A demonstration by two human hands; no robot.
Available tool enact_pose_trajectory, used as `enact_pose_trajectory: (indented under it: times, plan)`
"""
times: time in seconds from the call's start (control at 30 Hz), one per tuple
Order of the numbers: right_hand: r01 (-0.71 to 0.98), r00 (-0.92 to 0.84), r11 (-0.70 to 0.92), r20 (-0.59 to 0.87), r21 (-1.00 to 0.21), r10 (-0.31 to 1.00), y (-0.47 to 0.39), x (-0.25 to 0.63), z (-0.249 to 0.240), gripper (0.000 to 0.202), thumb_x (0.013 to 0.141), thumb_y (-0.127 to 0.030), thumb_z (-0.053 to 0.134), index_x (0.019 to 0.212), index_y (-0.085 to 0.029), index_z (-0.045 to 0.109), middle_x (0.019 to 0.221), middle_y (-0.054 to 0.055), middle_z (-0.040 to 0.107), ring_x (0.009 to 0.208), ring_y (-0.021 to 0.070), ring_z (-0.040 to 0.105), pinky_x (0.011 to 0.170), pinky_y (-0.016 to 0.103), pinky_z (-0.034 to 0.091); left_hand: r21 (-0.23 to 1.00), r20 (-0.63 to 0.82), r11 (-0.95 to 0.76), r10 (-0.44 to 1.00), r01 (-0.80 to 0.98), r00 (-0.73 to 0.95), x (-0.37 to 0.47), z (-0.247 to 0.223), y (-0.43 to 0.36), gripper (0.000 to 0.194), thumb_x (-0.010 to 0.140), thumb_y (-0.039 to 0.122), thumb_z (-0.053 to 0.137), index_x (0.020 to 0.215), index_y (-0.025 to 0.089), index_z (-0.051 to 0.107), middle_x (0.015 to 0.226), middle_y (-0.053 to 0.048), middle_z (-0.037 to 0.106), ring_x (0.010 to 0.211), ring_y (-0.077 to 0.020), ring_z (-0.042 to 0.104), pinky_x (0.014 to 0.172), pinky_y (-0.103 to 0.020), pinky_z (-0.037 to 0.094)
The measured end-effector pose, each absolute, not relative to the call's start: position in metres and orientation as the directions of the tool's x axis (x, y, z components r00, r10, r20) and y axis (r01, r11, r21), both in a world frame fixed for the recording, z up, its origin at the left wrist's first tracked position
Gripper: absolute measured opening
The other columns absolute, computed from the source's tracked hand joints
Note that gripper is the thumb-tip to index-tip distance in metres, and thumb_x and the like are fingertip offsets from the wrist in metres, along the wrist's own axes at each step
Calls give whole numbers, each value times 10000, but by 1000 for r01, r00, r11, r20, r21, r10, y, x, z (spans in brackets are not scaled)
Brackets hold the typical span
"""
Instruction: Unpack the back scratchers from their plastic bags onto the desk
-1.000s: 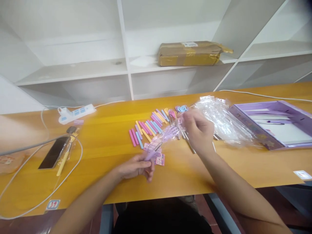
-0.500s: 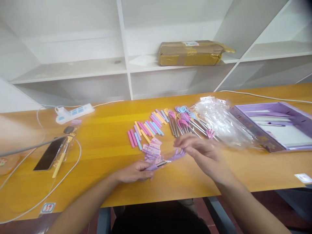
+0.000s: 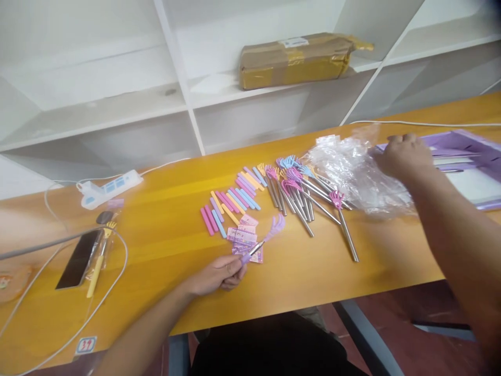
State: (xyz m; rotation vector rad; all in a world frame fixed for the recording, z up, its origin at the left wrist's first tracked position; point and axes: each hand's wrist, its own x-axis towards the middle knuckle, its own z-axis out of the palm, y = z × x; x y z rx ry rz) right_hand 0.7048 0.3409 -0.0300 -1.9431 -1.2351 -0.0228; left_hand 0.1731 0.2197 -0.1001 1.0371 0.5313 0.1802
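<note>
Left grip (image 3: 222, 273) closed round scratcher (image 3: 257, 248), right grip (image 3: 409, 157) near bags (image 3: 346, 167)

The tubes (image 3: 235, 200) are laid left of the scratchers (image 3: 303, 201). The bags (image 3: 346, 167) are spread between scratchers and box (image 3: 446, 140).

The long desk (image 3: 305, 282), number label (image 3: 86, 345), white shelving (image 3: 129, 110) and taped carton (image 3: 293, 63) suggest an office or packing workroom.
</note>
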Motion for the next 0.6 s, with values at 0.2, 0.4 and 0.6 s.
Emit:
enact_pose_trajectory:
  times: [0.2,0.4,0.6]
  plan:
    - [630,18,93,135,-771,991,269,567,-50,263,895,-318,768,1049,-121,685,871,34,679,758,129,582,735,306,440,885,-337,441,387,149,858,174,-99,220,461,1026,670,511,961,213,499,649,99,274,501,-87,211,504,-234,221]
    - [75,-521,42,-3,-996,853,166,400,-82,487,1059,-587,496,835,-185,656,818,36,622,799,176,556,791,319,482,888,-209,-257,511,380,834,187,-66,203,415,1101,534,361,1257,275,647,1110,-84,705,1058,-260,653,990,-405,511]
    - [-1,-397,-204,-186,-979,898,156,404,-85,674,968,-779,496,619,-216,371,566,-40,307,543,111,290,548,285,270,496,-336,-484,658,721,673,191,-48,174,404,1108,378,316,1261,197,643,1054,-155,761,897,-316,739,772,-386,537]
